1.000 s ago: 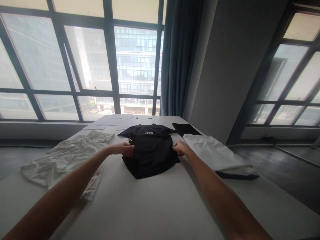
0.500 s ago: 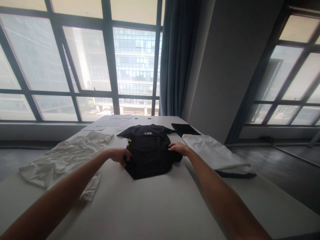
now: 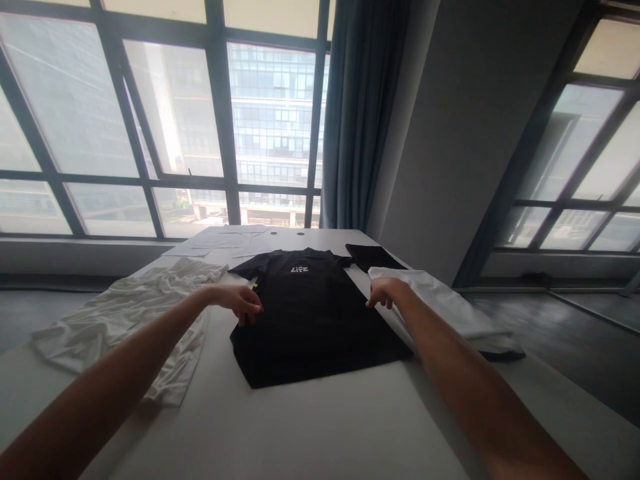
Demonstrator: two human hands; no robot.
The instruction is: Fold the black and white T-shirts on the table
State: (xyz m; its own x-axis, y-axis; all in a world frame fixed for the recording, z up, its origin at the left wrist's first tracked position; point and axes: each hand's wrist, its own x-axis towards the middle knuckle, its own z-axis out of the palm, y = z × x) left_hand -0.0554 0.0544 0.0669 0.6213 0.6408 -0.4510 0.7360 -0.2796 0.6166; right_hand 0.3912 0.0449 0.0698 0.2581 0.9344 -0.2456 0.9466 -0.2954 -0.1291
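A black T-shirt (image 3: 320, 320) with a white "2017" print lies spread on the white table, its collar toward the window and its hem toward me. At its left side, my left hand (image 3: 237, 301) pinches the fabric, close to a small yellow mark. My right hand (image 3: 387, 292) has its fingers closed at the shirt's right edge, beside a folded white cloth. The fingertips of both hands are partly hidden.
A crumpled white garment (image 3: 135, 313) lies on the left of the table (image 3: 320, 427). On the right are the folded white cloth (image 3: 450, 307) and a folded black cloth (image 3: 373, 257). White papers (image 3: 220, 240) lie at the far left, below the windows.
The shirt's lower part has gone from bunched to spread out, with the hem wider and nearer me. My hands have moved apart, the right one further to the right.
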